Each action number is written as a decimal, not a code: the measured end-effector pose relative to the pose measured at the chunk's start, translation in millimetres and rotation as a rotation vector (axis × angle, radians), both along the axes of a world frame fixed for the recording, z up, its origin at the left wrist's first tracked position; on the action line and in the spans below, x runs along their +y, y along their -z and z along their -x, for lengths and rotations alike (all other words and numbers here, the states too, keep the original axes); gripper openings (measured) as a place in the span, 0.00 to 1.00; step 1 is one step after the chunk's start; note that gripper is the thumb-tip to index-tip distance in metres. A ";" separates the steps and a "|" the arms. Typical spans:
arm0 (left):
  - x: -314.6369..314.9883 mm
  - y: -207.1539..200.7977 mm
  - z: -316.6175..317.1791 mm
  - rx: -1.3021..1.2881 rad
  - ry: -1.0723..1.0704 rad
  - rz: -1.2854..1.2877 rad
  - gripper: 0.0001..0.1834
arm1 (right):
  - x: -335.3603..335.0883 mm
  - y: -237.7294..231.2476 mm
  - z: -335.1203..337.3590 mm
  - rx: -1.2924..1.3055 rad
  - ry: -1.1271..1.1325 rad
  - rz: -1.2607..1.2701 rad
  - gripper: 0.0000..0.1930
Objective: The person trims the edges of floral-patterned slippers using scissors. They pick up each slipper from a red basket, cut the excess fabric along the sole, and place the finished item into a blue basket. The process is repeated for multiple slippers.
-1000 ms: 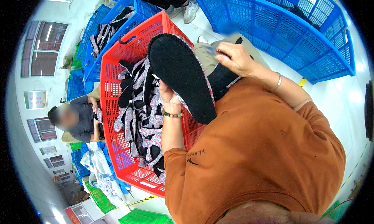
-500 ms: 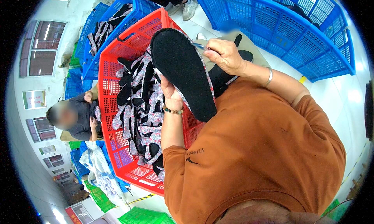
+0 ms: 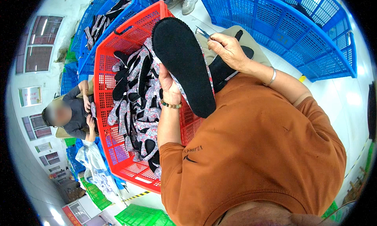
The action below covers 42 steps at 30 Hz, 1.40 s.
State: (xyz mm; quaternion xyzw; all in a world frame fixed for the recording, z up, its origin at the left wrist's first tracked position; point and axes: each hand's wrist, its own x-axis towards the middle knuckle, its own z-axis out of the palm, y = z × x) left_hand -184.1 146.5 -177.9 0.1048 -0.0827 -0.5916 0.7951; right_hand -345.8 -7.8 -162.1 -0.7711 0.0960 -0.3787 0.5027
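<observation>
Before the brown shirt (image 3: 251,139), the left hand (image 3: 169,84) gripped a black-soled slipper (image 3: 181,65), whose right edge the small snips (image 3: 203,32) clasped in the right hand (image 3: 229,52) could have nicked had it twisted near the red mesh crate (image 3: 121,172).

Left grip (image 3: 168,84) on black-soled slipper (image 3: 184,65), right grip (image 3: 227,51) on snips (image 3: 203,33), red crate (image 3: 129,172)
</observation>
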 end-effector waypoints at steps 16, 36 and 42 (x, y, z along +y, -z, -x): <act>-0.8 -1.6 -7.0 0.035 -0.093 0.016 0.22 | 15.8 -3.6 6.9 0.028 -0.272 -0.260 0.09; -16.5 -35.6 53.0 -1.256 -0.353 -0.501 0.24 | 13.3 -1.7 2.2 0.121 -0.235 -0.501 0.17; 1.1 -49.7 14.0 -0.384 0.380 -0.534 0.25 | -28.6 13.1 16.3 0.202 -0.043 -0.427 0.15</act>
